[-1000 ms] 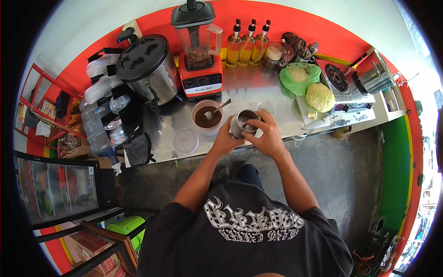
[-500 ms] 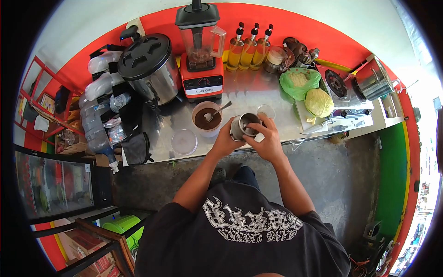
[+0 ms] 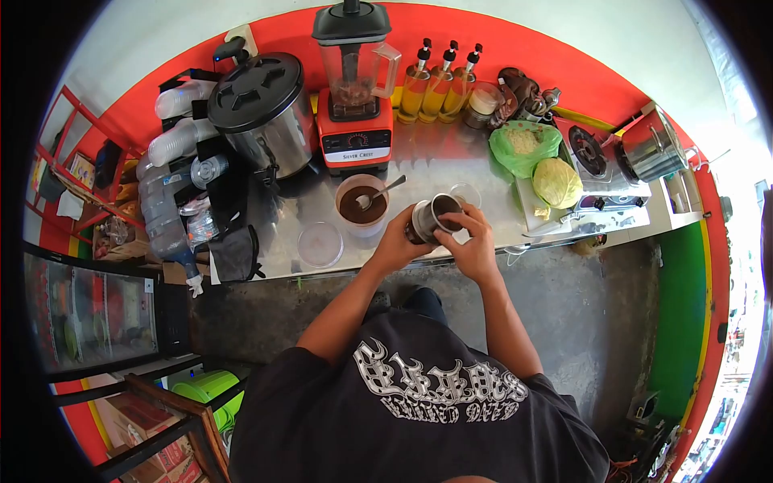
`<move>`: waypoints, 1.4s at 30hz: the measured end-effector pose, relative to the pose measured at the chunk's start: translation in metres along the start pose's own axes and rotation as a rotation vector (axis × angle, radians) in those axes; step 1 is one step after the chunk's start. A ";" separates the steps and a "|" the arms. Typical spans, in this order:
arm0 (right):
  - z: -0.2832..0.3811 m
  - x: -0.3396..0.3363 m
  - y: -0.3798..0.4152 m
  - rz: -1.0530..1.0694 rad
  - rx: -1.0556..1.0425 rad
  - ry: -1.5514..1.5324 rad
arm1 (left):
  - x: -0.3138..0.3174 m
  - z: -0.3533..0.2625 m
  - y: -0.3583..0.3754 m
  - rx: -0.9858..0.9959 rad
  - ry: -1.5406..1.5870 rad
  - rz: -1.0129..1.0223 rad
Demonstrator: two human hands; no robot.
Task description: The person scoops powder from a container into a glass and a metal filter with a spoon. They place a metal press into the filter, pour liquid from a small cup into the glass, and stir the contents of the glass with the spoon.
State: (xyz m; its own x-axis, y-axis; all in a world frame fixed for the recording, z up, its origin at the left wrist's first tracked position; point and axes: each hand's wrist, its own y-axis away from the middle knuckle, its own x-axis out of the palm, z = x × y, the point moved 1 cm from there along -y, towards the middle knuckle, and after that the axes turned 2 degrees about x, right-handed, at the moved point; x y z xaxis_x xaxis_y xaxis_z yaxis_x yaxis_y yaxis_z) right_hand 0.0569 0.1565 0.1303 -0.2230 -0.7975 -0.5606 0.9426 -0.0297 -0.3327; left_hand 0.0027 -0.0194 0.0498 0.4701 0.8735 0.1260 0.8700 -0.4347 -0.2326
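A small metal cup (image 3: 441,211) is held tilted above the front edge of the steel counter (image 3: 439,165). My left hand (image 3: 398,243) wraps round its left side and base. The fingers of my right hand (image 3: 471,241) pinch the cup's rim on the right. Just left of the hands stands a tub (image 3: 349,213) of brown powder or paste with a spoon (image 3: 382,192) resting in it. A clear round lid (image 3: 320,245) lies to the left of the tub. Behind my right hand a second clear round piece (image 3: 465,195) is partly visible.
A red blender (image 3: 354,133) and a large lidded steel container (image 3: 270,121) stand at the back. Three pump bottles (image 3: 437,88) are against the wall. A cabbage (image 3: 556,183), a green bag (image 3: 519,145) and a stove with a pot (image 3: 654,149) are at right.
The metal cup has tilted further to the right, with its opening turned. My right fingers have shifted from inside the cup's mouth towards its rim.
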 end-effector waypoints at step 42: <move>0.008 0.007 0.000 0.049 0.155 -0.075 | 0.000 0.022 0.012 -0.088 0.165 0.030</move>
State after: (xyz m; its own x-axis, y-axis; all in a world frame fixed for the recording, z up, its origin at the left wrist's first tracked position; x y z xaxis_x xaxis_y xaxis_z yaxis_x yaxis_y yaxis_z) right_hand 0.0568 0.1461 0.1323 -0.1620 -0.8429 -0.5131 0.9802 -0.0776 -0.1819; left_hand 0.0102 -0.0195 0.0256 0.5080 0.8152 0.2782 0.8613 -0.4840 -0.1547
